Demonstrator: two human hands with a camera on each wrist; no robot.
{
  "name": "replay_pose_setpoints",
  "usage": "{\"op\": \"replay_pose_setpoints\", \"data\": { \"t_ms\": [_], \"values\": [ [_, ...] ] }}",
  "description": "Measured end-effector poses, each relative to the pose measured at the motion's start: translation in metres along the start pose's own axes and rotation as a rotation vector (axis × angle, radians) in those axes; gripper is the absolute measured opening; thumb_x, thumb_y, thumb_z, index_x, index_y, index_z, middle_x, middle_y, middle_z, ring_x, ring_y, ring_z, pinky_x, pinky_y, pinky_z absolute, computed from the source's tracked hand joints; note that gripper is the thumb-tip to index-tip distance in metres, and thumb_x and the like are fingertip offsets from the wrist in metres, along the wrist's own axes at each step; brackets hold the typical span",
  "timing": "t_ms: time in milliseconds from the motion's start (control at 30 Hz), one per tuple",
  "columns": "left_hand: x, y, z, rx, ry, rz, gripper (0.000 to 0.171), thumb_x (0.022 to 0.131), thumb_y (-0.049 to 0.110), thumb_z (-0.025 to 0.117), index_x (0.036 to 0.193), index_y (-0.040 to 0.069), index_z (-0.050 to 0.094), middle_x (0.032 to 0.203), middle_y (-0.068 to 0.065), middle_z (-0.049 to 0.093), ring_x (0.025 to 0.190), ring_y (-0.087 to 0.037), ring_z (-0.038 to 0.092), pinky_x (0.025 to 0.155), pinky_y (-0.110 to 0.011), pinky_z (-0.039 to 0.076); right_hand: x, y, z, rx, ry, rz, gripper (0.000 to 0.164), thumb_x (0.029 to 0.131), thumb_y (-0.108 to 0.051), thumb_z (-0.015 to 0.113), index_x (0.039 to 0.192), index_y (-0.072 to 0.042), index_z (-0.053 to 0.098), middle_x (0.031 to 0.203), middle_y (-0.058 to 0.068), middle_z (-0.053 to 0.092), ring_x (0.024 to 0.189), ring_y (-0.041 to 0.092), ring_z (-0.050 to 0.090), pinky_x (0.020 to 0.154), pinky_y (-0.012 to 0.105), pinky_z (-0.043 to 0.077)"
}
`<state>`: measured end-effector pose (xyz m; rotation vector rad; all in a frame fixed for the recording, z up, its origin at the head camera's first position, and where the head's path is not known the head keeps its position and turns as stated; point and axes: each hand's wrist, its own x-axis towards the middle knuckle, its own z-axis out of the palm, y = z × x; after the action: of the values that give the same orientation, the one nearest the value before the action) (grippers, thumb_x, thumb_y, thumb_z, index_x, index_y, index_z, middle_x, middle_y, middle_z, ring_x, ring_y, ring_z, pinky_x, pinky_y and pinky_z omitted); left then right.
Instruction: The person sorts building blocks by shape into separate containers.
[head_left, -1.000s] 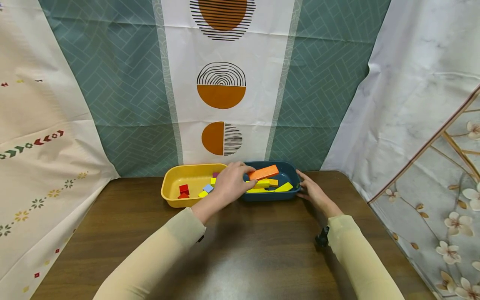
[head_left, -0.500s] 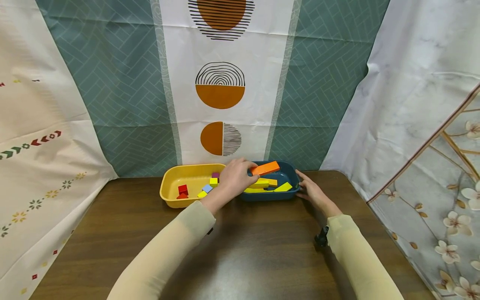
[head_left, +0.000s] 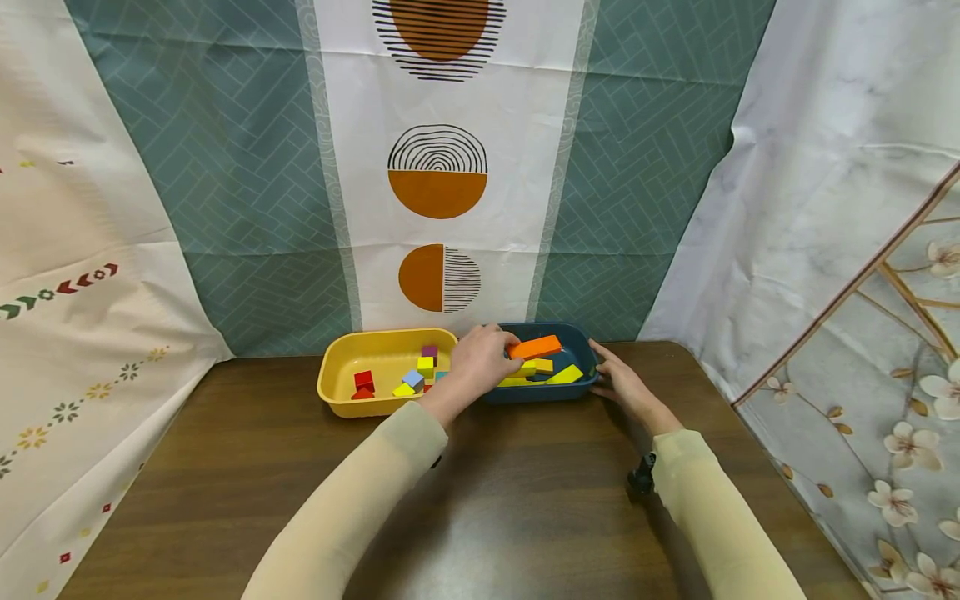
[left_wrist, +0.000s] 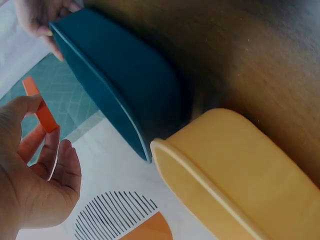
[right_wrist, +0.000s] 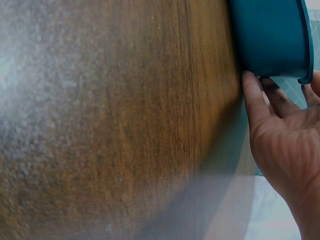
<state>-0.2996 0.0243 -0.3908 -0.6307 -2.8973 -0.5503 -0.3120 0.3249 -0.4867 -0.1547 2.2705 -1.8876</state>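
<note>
My left hand (head_left: 480, 358) pinches an orange rectangular block (head_left: 536, 347) between thumb and fingers, over the dark blue bin (head_left: 540, 391). In the left wrist view that block (left_wrist: 40, 105) shows beyond the bin's rim. Inside the blue bin lie yellow blocks (head_left: 566, 374), partly hidden behind my left hand. At the bin's right end, my right hand (head_left: 628, 387) rests with spread fingers against the outer wall. The right wrist view shows its fingers (right_wrist: 256, 102) stretched out, one fingertip low at the bin's base near the table.
A yellow bin (head_left: 327, 392) stands left of the blue one, holding red blocks (head_left: 363, 381), a yellow cube (head_left: 425, 365), a light blue block (head_left: 413, 380) and a purple block (head_left: 430, 352). Both stand on the brown wooden table (head_left: 525, 500), before a patterned curtain (head_left: 637, 208).
My left hand has moved to the right with the orange block, which rose slightly and then sank a little. More of the yellow bin's blocks show now. My right hand stays at the blue bin.
</note>
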Motion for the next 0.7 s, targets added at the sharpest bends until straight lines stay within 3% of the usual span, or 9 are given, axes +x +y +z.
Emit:
{"op": "replay_pose_setpoints", "data": {
  "t_ms": [467, 700],
  "values": [
    [0.006, 0.004, 0.019, 0.01, -0.041, -0.037, 0.036, 0.095, 0.038, 0.073, 0.126, 0.019, 0.076, 0.106, 0.0, 0.064, 0.092, -0.02, 0.05, 0.076, -0.03, 0.044, 0.002, 0.002, -0.001, 0.01, 0.006, 0.006, 0.064, 0.105, -0.009, 0.028, 0.166, -0.021, 0.016, 0.17, 0.012, 0.004, 0.142, 0.04, 0.035, 0.115, 0.06, 0.032],
    [0.006, 0.001, 0.023, 0.014, -0.035, -0.063, 0.052, 0.097, 0.047, 0.068, 0.142, 0.022, 0.064, 0.133, -0.004, 0.062, 0.112, -0.024, 0.051, 0.097, -0.038, 0.047, 0.002, 0.001, -0.001, 0.028, 0.003, 0.009, 0.065, 0.105, -0.007, 0.028, 0.166, -0.02, 0.014, 0.171, 0.012, 0.002, 0.142, 0.041, 0.033, 0.115, 0.061, 0.031]
  ]
}}
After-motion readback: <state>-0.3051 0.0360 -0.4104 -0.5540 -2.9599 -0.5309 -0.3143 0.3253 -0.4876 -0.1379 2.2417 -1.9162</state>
